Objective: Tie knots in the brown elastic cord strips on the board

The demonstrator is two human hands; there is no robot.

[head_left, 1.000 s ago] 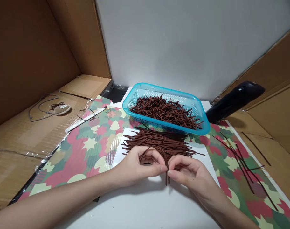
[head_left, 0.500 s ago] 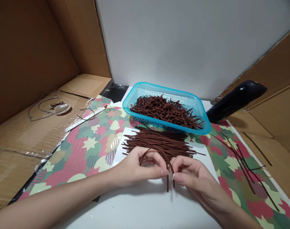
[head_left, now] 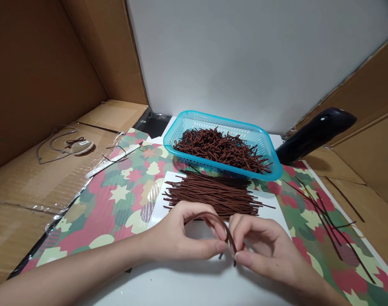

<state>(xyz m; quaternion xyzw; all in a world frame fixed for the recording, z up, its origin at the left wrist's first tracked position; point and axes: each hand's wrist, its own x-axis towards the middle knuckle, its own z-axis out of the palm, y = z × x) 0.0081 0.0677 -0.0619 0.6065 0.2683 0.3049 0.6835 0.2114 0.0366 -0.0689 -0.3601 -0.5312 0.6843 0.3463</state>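
Both my hands hold one thin brown cord (head_left: 213,217), bent into an arch above the white sheet. My left hand (head_left: 184,236) pinches it between thumb and fingers, and my right hand (head_left: 261,244) pinches it near its lower ends, which hang close together. Just beyond my hands, a flat bundle of parallel brown cords (head_left: 209,193) lies on a white sheet (head_left: 270,212). Behind it stands a turquoise plastic basket (head_left: 221,120) holding a heap of short brown cord pieces (head_left: 222,149).
Camouflage-patterned paper (head_left: 117,199) lies under the white sheet, with loose brown cords (head_left: 324,225) on its right part. A black handled object (head_left: 315,136) rests at right. Cardboard panels (head_left: 37,72) line the sides, and a small beige pouch (head_left: 81,147) sits on the left one.
The cord has gone from a narrow hanging bend to a wider, flatter arch. My hands have moved slightly toward me, and my right hand has shifted right.
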